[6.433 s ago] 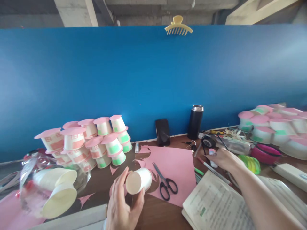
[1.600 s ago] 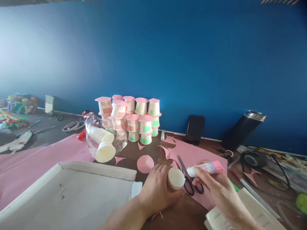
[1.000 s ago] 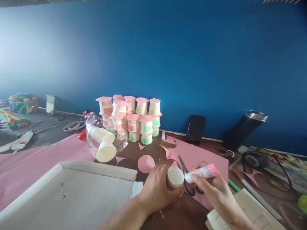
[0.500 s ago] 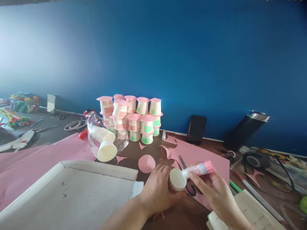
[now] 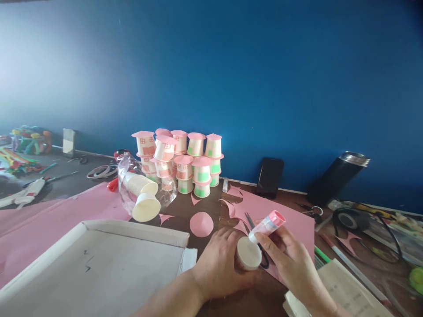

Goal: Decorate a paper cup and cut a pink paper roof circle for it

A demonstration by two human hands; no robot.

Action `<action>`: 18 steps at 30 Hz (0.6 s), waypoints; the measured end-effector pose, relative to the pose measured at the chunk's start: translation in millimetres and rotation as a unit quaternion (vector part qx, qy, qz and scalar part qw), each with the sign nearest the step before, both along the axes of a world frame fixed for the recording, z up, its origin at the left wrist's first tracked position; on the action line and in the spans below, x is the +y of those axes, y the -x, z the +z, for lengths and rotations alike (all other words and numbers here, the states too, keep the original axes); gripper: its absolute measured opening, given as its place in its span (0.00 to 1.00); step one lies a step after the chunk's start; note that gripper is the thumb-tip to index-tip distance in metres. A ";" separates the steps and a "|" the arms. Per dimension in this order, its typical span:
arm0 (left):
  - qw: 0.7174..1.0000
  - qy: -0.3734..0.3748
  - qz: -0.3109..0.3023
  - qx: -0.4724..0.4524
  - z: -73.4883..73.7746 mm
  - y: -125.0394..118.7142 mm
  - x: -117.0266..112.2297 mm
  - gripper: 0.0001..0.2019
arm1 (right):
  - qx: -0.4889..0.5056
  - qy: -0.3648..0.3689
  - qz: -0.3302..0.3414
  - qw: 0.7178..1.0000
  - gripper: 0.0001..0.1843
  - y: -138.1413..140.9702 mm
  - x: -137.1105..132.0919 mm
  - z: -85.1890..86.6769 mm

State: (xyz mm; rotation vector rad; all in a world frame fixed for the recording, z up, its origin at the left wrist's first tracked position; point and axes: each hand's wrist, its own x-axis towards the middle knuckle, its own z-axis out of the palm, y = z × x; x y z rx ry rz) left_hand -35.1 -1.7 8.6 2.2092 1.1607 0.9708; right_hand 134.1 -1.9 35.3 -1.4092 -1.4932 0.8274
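The paper cup (image 5: 248, 259) lies on its side in the left hand (image 5: 220, 266), just in front of the pink paper sheet (image 5: 291, 225) on the table, with its flat base turned toward the camera. The left hand's fingers wrap around the cup wall and grasp it firmly. The right hand (image 5: 288, 259) pinches a glue stick (image 5: 266, 225) between thumb and fingers, holding it slanted so that its tip meets the upper edge of the cup base, with its pink end pointing up and away.

To do this step well, the left hand should, I judge, keep the cup from rolling without squeezing hard enough to dent the thin wall. The glue should cover the base evenly out to the rim, with light pressure so the base does not cave in. Turning the cup a little under the stick looks easier than swinging the stick around.

The pink paper circle (image 5: 201, 224) lies flat just left of the sheet, close to the cup. Black scissors (image 5: 256, 240) lie on the sheet, right behind the cup, so the stick hand should stay clear of the blades. Beyond the sheet stand finished cup houses (image 5: 185, 160) in a stack.
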 end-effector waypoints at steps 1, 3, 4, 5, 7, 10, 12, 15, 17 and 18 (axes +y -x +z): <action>1.000 -0.004 0.001 0.001 -0.4 -0.3 0.2 0.23 | -0.006 -0.005 -0.002 1.000 0.18 0.2 -0.1 0.5; 1.000 -0.010 0.001 0.005 -1.0 -0.8 0.4 0.22 | -0.022 -0.013 -0.004 1.000 0.15 -0.5 -0.1 1.7; 1.000 -0.012 0.001 0.007 -1.0 -1.0 0.2 0.22 | -0.034 -0.015 0.002 0.999 0.14 -1.3 0.0 2.1; 1.000 -0.013 0.002 0.010 -0.9 -1.2 -0.1 0.22 | -0.049 -0.017 0.012 0.999 0.13 -2.3 0.2 2.4; 1.000 -0.012 0.005 0.015 -0.3 -1.7 -1.0 0.21 | -0.080 -0.028 0.037 0.996 0.11 -4.1 0.7 2.0; 1.000 -0.010 0.009 0.017 -0.1 -2.8 -1.6 0.22 | -0.117 -0.064 0.076 0.988 0.09 -4.4 0.2 -0.5; 1.000 -0.011 0.011 0.012 -1.0 -3.4 -1.2 0.25 | -0.132 -0.087 0.096 0.983 0.10 -3.1 -1.9 -2.0; 1.000 -0.008 0.008 0.006 -2.3 -3.8 0.0 0.28 | -0.145 -0.080 0.109 0.980 0.14 -1.3 -6.8 -1.9; 1.000 0.003 0.010 0.003 -2.2 -3.7 0.5 0.27 | -0.129 -0.055 0.106 0.984 0.15 -0.7 -10.2 0.0; 1.000 0.011 0.012 0.002 -2.0 -3.5 0.7 0.28 | -0.112 -0.044 0.098 0.988 0.16 -0.6 -11.6 1.2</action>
